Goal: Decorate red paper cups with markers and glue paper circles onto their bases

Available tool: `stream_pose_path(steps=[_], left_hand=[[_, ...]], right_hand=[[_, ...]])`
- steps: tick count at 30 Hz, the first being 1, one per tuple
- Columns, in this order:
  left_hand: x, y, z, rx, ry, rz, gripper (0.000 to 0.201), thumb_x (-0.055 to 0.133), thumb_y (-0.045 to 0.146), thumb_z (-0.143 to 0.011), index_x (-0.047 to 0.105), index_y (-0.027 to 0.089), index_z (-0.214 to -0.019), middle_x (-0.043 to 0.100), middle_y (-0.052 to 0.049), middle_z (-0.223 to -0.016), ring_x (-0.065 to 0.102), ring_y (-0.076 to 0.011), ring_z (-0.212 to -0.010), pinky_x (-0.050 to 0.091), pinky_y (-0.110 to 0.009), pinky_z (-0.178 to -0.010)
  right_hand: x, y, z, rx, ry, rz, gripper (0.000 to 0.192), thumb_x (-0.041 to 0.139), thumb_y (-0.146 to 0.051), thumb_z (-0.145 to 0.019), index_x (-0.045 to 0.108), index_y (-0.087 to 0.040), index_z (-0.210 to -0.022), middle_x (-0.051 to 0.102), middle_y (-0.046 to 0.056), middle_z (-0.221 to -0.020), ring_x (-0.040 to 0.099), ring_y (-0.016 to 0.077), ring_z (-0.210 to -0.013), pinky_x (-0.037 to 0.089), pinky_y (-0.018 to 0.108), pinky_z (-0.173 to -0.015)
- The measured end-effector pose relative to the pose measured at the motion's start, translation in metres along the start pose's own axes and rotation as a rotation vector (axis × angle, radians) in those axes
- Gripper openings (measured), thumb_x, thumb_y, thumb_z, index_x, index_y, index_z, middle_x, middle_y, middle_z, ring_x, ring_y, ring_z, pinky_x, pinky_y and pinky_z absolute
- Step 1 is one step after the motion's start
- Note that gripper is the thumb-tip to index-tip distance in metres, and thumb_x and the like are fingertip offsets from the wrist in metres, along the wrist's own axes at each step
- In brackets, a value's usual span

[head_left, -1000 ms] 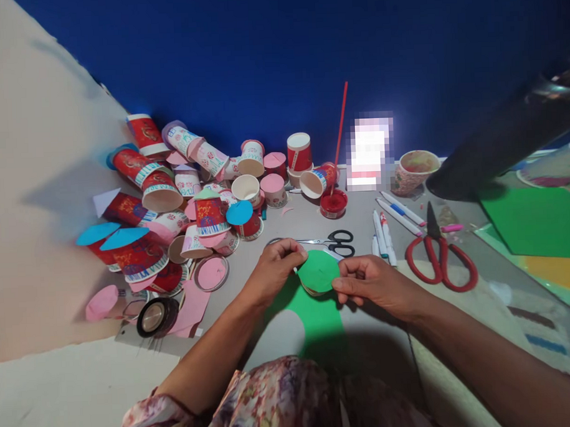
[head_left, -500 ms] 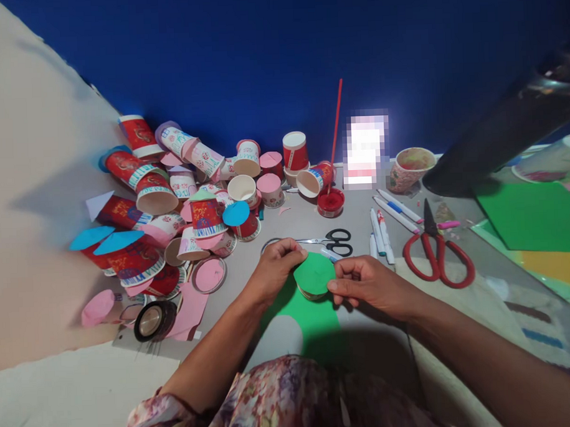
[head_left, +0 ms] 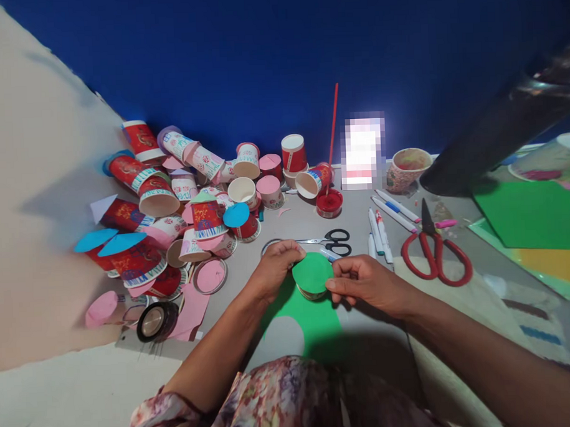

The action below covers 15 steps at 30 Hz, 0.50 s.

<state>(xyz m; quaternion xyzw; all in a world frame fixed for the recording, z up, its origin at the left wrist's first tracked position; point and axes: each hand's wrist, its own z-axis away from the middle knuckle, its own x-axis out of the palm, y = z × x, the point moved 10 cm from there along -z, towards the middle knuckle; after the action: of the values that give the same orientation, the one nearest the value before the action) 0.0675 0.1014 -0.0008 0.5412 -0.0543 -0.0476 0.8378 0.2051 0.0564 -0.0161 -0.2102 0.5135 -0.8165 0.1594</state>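
A round green paper disc [head_left: 312, 272] lies over the top of a paper cup [head_left: 311, 293], of which only a little of the side shows beneath it. My left hand [head_left: 280, 266] pinches the disc's upper left edge. On the opposite side, my right hand [head_left: 359, 280] is closed on the disc's right edge, thumb on top. Below both hands is a green paper sheet [head_left: 319, 330] with a rounded piece cut out of it. Small black-handled scissors [head_left: 330, 240] lie just behind the disc, their tips partly hidden by my left hand.
Decorated paper cups [head_left: 208, 216] are heaped on the left. Behind stand a small red pot [head_left: 329, 204] with a red stick [head_left: 333, 137] and a stained cup [head_left: 407, 170]. Markers [head_left: 382, 235], red-handled shears [head_left: 436, 258] and green sheets [head_left: 528, 214] lie to the right.
The view has shifted slightly. Both hands keep their hold on the green disc, which looks a little flatter over the cup.
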Motion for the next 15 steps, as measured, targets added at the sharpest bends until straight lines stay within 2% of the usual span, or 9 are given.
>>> stream_pose_path(steps=[4,11,13,15], left_hand=[[0.001,-0.001,0.0,0.006,0.002,0.001,0.018,0.072,0.032,-0.059,0.06,0.018,-0.063,0.05,0.004,-0.059,0.041,-0.0103,-0.056,0.028,-0.025,-0.058],[-0.002,0.004,0.007,0.053,0.009,-0.01,0.025,0.077,0.039,-0.07,0.063,0.018,-0.071,0.053,0.004,-0.065,0.043,-0.0107,-0.06,0.033,-0.025,-0.059],[-0.008,0.01,0.014,0.126,0.056,-0.07,0.024,0.076,0.04,-0.077,0.066,0.019,-0.077,0.059,0.002,-0.072,0.048,-0.0118,-0.062,0.038,-0.025,-0.061],[-0.017,0.022,0.026,0.28,0.143,-0.193,0.019,0.072,0.039,-0.085,0.07,0.02,-0.088,0.068,-0.003,-0.087,0.058,-0.0149,-0.073,0.046,-0.026,-0.067]], right_hand=[[0.0,0.0,-0.001,-0.002,0.002,0.005,0.046,0.084,-0.056,-0.072,0.057,-0.02,-0.065,0.07,0.001,-0.065,0.05,0.0092,-0.052,0.033,0.024,-0.052],[0.0,0.0,0.0,-0.013,-0.006,0.017,0.046,0.083,-0.058,-0.073,0.058,-0.02,-0.066,0.072,0.002,-0.067,0.05,0.0096,-0.052,0.034,0.025,-0.053],[-0.001,0.0,0.0,-0.01,-0.006,0.017,0.047,0.084,-0.059,-0.073,0.058,-0.02,-0.066,0.072,0.002,-0.068,0.05,0.0096,-0.052,0.034,0.025,-0.053],[-0.003,0.0,0.0,-0.01,-0.004,0.02,0.048,0.084,-0.06,-0.073,0.059,-0.02,-0.066,0.072,0.002,-0.067,0.05,0.0095,-0.052,0.034,0.025,-0.053]])
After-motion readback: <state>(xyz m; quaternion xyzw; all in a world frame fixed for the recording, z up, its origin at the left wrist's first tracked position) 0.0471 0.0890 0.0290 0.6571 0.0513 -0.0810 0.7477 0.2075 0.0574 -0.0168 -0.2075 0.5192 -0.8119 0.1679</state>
